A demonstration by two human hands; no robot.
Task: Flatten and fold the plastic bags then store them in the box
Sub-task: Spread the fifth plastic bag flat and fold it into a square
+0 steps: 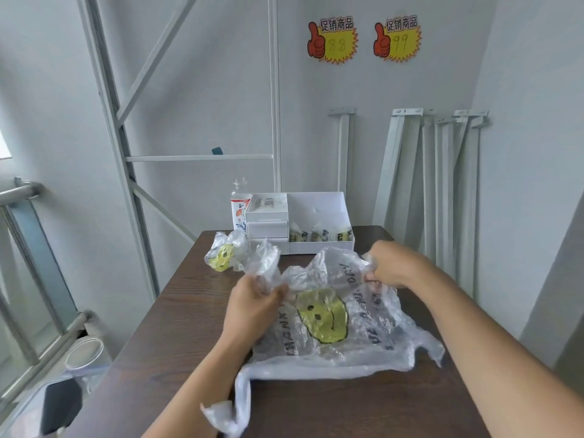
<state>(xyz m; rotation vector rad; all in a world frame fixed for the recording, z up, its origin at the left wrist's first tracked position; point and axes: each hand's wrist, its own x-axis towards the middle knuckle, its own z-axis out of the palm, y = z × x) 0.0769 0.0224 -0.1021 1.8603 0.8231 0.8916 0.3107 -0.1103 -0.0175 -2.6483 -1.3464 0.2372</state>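
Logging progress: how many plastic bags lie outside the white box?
2: clear smiley-print plastic bag mid-table, gripped by left hand and right hand; crumpled clear smiley bag left of white plastic box.

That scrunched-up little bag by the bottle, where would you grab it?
Pinch the crumpled bag by its raised clear top folds, coming from above on the near left; the bottle stands behind it and the box to its right, crowding those sides.

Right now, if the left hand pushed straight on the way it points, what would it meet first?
Probably the white plastic storage box, at its left front. The left hand grips a bunched corner of the clear smiley-print plastic bag and points that way. Depth is hard to judge.
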